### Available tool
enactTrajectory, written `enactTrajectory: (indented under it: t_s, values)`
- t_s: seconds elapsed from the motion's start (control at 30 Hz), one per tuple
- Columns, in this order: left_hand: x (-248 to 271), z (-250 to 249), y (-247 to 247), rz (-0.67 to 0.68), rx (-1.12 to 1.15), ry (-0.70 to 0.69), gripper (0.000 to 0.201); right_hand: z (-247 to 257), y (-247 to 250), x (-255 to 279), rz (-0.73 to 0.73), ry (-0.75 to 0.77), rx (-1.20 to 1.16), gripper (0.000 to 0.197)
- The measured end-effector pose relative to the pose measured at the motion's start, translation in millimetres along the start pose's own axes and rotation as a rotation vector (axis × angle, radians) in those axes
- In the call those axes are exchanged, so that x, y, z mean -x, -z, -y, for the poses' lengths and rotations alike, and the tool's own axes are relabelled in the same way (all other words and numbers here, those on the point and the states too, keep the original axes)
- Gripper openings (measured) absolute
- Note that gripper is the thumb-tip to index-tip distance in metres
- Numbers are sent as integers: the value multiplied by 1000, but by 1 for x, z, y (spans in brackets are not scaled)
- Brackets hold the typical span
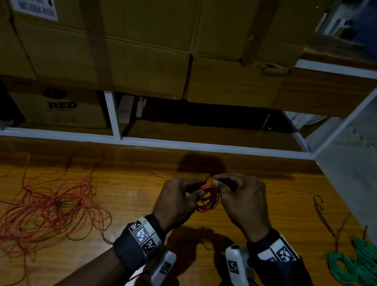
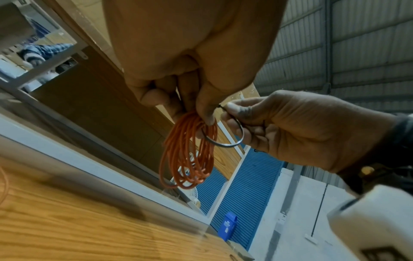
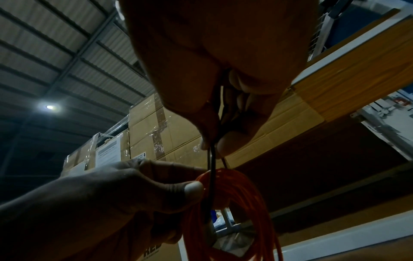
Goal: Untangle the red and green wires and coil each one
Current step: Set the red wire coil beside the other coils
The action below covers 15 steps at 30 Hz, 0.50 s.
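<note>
On the left of the wooden table [image 1: 130,197] a loose, tangled heap of red wire [image 1: 36,210] sprawls across the surface, with single strands trailing away toward the far-left edge and toward the middle.

In the middle, both hands are raised above the tabletop. The left hand [image 1: 177,202] has its fingers and thumb curled round the top of a small red coil [image 2: 190,150]; the loops hang down below the thumb and forefinger, clear of the table. Just to its right, the right hand [image 1: 239,201] pinches a thin dark tie [image 2: 225,137] between thumb and forefinger. The tie bends in a loop whose lower part passes round the strands of the red coil, right beside the left thumb. The two hands almost touch at the fingertips.

On the near right of the table lie bundles of green wire [image 1: 360,265], coiled and resting against each other. Just beyond them a few more thin dark ties [image 1: 322,212] lie loose on the wood.

Behind the table a white-framed shelf [image 1: 159,142] carries large cardboard boxes [image 1: 123,43], with a smaller box marked RED [image 1: 58,108] on the lower level at far left.
</note>
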<state>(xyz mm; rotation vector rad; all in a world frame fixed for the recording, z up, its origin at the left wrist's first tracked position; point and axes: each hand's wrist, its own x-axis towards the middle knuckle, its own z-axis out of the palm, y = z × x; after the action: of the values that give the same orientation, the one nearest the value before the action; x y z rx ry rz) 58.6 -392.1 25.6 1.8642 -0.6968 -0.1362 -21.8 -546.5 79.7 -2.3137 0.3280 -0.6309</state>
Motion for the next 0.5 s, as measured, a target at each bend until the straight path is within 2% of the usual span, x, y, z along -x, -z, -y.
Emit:
enactTrajectory:
  t_s: [0.3,0.5]
  values:
    - [0,-2,-3,-13,-122,-23,36,0,1,-1,15,4,40,9]
    - [-2,1,-3,-24,-108,65,34,-2,7,-1,-43,-26,-18,9]
